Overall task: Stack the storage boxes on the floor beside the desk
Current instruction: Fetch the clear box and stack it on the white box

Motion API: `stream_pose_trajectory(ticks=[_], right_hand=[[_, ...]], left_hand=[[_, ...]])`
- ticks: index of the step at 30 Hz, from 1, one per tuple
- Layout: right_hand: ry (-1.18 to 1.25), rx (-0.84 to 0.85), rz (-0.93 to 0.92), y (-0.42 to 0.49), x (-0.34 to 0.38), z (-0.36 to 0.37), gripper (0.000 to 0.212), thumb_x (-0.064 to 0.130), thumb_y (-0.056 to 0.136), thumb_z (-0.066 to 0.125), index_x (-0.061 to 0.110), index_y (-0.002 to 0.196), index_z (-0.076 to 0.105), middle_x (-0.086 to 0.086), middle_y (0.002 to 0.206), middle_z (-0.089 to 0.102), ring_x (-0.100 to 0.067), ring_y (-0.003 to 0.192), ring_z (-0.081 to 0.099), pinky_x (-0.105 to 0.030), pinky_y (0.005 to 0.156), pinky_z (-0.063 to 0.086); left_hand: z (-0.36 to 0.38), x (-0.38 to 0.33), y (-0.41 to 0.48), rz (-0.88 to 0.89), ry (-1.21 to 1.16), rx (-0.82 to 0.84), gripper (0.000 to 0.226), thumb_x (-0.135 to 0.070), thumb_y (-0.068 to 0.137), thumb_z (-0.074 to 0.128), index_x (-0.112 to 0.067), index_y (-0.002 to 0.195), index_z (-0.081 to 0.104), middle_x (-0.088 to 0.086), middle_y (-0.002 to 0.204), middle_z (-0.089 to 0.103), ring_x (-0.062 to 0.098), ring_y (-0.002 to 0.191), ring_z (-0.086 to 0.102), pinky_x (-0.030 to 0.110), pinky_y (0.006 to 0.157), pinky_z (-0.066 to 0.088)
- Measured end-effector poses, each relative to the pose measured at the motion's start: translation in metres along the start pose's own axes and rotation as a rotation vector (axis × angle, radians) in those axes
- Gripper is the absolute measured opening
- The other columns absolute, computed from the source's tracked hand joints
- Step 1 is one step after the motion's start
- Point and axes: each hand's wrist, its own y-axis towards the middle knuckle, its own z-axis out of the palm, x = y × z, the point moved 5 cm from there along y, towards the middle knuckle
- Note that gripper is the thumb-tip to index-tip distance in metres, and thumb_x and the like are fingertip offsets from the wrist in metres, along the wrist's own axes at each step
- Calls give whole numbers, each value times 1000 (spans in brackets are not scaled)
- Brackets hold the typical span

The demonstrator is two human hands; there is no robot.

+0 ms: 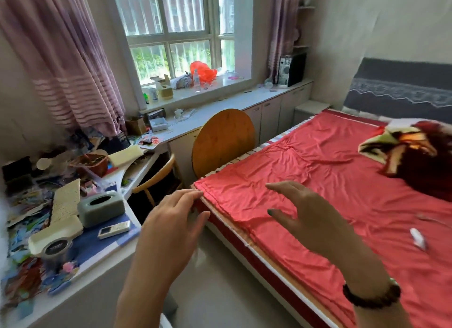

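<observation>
No storage boxes show in the head view. My left hand (171, 220) is raised in front of me over the gap between desk and bed, fingers apart and empty, its fingertips near the corner of the bed. My right hand (308, 217), with a dark bead bracelet on the wrist, hovers over the red bedsheet (330, 180), fingers spread and holding nothing. The cluttered white desk (107, 254) stands at my left. A strip of pale floor (215, 291) runs between desk and bed.
On the desk lie a grey tissue box (101, 207), a remote (113, 229), a keyboard (66, 200) and papers. A round wooden tabletop (223, 141) leans against the cabinets. A chair (159, 178) is tucked under the desk. A patterned blanket (411, 154) lies on the bed.
</observation>
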Motion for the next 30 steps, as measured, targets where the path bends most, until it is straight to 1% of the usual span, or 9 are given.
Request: stream_pose_trajectory(ticks=[5,9,14,15,17,19,22,26,30], right_hand=[[-102,-106,213,-58,-35,-35,49,32,85,67,29,131,52,13,130,55,-4,119,51,-11,89,33],[-176,-170,428,-122,-59,-66,48,37,87,63,35,133,49,15,133,51,-4,121,48,-16,91,36],[-269,-263,670,-220,-71,-95,48,44,87,60,44,132,43,26,128,44,13,108,38,-3,81,29],[-283,-288,729,-245,-71,-101,48,44,86,60,44,131,44,26,128,45,13,108,40,-4,82,31],[-276,-327,830,-288,-71,-111,49,43,85,62,42,132,46,21,132,48,3,116,47,-17,91,40],[-280,-365,922,-332,-67,-121,48,41,85,62,40,131,48,17,133,50,-3,119,50,-25,97,41],[-318,-422,1035,-390,-58,-137,47,36,85,65,36,130,51,15,130,53,-6,116,53,-27,96,43],[-363,-509,1167,-462,-47,-161,46,32,85,66,34,129,53,14,126,55,-5,114,54,-19,89,38],[-404,-590,1265,-534,-43,-187,45,30,85,64,28,130,54,7,124,58,-10,114,54,-24,92,41]], left_hand=[[33,-46,16,187,-65,115,41,-40,83,62,-31,122,55,-8,126,58,16,114,55,42,92,49],[66,-94,15,375,-177,207,39,-38,83,63,-32,120,55,-12,122,58,15,108,58,35,82,48],[110,-161,-16,611,-308,337,35,-38,85,61,-31,119,55,-15,120,57,11,107,56,26,74,42],[118,-179,-26,662,-335,367,35,-37,85,61,-31,119,55,-15,119,58,11,107,56,27,74,42],[132,-209,-47,729,-393,428,35,-36,85,61,-31,119,55,-15,118,58,12,107,56,29,76,45],[142,-241,-72,800,-450,485,34,-37,85,61,-31,118,55,-16,117,57,12,106,56,31,78,46],[154,-290,-109,918,-481,558,33,-38,86,59,-31,118,55,-16,118,57,13,106,56,30,79,45],[164,-352,-160,1065,-516,619,33,-39,85,59,-32,118,55,-17,118,57,11,103,56,24,75,39],[169,-422,-213,1179,-568,653,33,-38,85,62,-31,117,56,-15,117,58,11,104,56,24,73,39]])
